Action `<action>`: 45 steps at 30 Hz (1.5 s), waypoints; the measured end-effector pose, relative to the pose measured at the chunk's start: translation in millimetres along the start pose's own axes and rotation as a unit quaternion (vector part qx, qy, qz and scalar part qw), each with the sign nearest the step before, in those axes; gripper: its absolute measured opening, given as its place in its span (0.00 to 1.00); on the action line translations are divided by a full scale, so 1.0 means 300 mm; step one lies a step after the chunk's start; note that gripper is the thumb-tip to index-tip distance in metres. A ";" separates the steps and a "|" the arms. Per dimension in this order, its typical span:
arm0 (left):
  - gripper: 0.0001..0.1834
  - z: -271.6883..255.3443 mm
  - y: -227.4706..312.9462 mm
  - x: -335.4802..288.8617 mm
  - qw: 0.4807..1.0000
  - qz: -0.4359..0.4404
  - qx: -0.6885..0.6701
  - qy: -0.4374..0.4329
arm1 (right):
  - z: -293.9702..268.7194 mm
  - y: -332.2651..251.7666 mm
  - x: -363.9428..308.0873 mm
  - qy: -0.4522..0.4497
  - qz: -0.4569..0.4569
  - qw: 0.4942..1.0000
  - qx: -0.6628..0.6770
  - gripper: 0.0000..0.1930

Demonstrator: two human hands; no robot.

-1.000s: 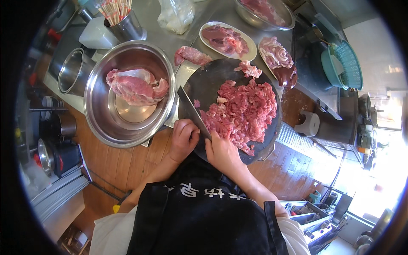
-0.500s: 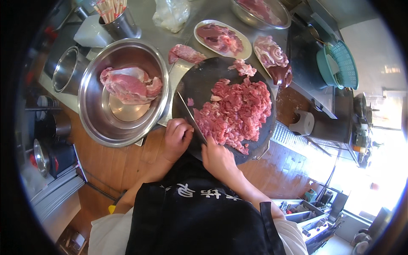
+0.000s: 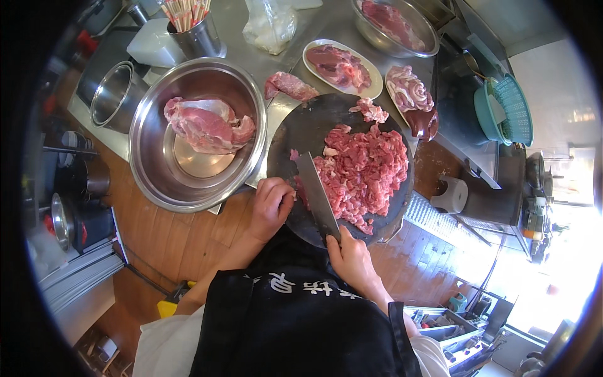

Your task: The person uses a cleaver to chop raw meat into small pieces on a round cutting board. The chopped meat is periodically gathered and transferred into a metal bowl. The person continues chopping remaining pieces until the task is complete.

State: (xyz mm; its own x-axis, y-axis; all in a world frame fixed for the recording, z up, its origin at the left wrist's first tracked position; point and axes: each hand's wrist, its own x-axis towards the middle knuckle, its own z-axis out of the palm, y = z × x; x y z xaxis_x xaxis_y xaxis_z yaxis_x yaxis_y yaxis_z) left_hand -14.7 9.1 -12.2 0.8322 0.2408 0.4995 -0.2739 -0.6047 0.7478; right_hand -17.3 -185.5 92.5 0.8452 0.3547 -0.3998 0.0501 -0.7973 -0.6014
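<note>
My right hand (image 3: 355, 262) is closed round the handle end of a broad-bladed cleaver (image 3: 318, 198). The cleaver's flat blade lies tilted over the left part of a round dark chopping board (image 3: 298, 129), against a heap of chopped red meat (image 3: 367, 166). My left hand (image 3: 272, 204) rests curled into a loose fist at the board's left edge, with nothing visible in it. A few scraps of meat show between that hand and the blade. A small pale piece of meat (image 3: 369, 110) sits at the board's far edge.
Left of the board stands a large steel bowl (image 3: 147, 169) holding a big meat chunk (image 3: 210, 129). Beyond lie another meat piece (image 3: 291, 86), an oval plate of meat (image 3: 375, 88) and a steel bowl (image 3: 430, 47). A teal basket (image 3: 518, 113) is at right.
The cleaver has shifted right toward the heap, and its blade now shows its flat side. My right hand moved right and nearer to me. The whole view has shifted slightly.
</note>
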 end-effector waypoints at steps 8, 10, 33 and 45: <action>0.07 0.002 -0.028 -0.034 1.000 0.011 0.014 -0.008 | 0.018 -0.028 0.003 -0.030 -0.018 0.999 -0.017 0.13; 0.07 0.007 -0.034 -0.034 1.000 0.023 0.019 -0.006 | 0.019 -0.029 0.004 -0.037 -0.016 0.999 -0.028 0.13; 0.07 0.020 -0.037 -0.026 0.999 0.021 0.022 -0.011 | 0.048 -0.035 0.057 -0.063 0.013 0.994 -0.085 0.12; 0.06 0.009 -0.017 -0.014 1.000 0.006 0.017 -0.016 | 0.041 0.008 0.082 -0.024 -0.017 0.998 -0.055 0.12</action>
State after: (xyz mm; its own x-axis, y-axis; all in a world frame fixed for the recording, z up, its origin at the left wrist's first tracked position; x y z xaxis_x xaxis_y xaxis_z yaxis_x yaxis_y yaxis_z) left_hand -15.5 9.2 -19.1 0.8439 0.2087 0.4942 -0.2685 -0.6333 0.7258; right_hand -2.8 -172.8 72.7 0.8153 0.4040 -0.4147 0.1395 -0.8322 -0.5366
